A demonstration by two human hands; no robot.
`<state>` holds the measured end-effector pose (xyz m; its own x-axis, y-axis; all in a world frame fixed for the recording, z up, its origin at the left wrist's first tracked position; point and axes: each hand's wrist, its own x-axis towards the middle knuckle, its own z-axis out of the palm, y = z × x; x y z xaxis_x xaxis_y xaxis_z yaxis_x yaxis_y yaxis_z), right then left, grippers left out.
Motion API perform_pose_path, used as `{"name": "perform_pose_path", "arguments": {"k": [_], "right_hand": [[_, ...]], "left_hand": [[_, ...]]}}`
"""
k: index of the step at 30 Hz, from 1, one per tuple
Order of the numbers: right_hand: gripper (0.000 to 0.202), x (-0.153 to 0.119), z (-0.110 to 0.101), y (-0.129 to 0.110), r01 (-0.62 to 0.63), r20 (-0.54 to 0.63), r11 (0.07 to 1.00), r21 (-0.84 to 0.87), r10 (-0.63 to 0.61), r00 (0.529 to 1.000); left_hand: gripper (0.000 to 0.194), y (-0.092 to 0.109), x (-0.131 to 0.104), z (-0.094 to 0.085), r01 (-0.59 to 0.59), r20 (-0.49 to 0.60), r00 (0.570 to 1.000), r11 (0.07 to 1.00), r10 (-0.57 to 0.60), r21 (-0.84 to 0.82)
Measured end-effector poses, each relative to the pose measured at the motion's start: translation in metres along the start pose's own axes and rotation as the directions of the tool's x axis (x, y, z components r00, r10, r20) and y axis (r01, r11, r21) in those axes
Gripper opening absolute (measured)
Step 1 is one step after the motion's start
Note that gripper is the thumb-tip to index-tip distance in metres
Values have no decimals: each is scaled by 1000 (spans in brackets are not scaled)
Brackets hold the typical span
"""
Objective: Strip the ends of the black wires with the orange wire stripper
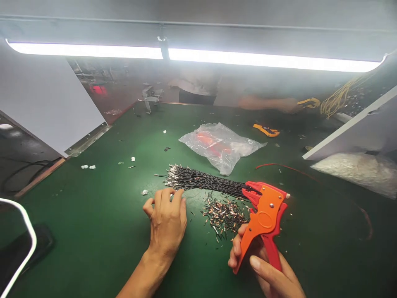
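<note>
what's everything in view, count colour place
Wire stripper: 1, orange-red, lower right
Terminal-ended wires: many, black, centre
Wire offcuts: many, black-copper, below wires
Plastic bag: 1, clear, beyond wires
Stuffed bag: 1, whitish, right
Plier-like tools: 2, yellow, upper right
Red wire: 1, red, right
Yellow wires: several, yellow, upper right
Small scraps: several, white, bench left
Metal bracket: 1, silver, far edge
Light tubes: 2, white, overhead
Side panels: 2, pale, either side
Curved cable: 1, white, lower left
Workbench: 1, green, under wires
Co-worker's forearm: 1, blurred, far side
Left hand: 1, bare, near wires' left end
Right hand: 1, bare, holding wire stripper
</note>
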<state>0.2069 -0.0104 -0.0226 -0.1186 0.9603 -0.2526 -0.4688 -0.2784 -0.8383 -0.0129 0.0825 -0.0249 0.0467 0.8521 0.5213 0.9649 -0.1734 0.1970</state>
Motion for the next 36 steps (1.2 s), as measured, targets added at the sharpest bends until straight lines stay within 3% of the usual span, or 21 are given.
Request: {"name": "perform_pose_path", "arguments": {"k": [9,12,16,19,24,30,36], "right_hand": [[35,6,-5,5,0,-21,999,36,1,1000],[38,8,-7,8,-3,-18,998,65,4,1000],[37,8,-8,9,-1,-23,994,108,3,1000],[35,8,-7,9,2,-9,993,119,-1,1000],[37,8,-6,7,21,-11,994,103,-20,1000],[45,7,-2,8,108,34,993,45,-109,993],[46,9,-1,6,65,55,996,59,-68,996]], "left_hand": [[16,5,-2,-3,-6,-13,1000,1000,6,-29],[17,10,9,-11,-42,3,999,999,42,12],[23,12,36,-14,-137,101,987,986,127,96],[25,11,51,-5,-231,199,959,964,203,128],[28,7,58,11,-315,274,925,934,263,168],[6,0,62,13,-472,405,833,866,377,166],[13,0,68,13,-524,479,781,838,401,152]]}}
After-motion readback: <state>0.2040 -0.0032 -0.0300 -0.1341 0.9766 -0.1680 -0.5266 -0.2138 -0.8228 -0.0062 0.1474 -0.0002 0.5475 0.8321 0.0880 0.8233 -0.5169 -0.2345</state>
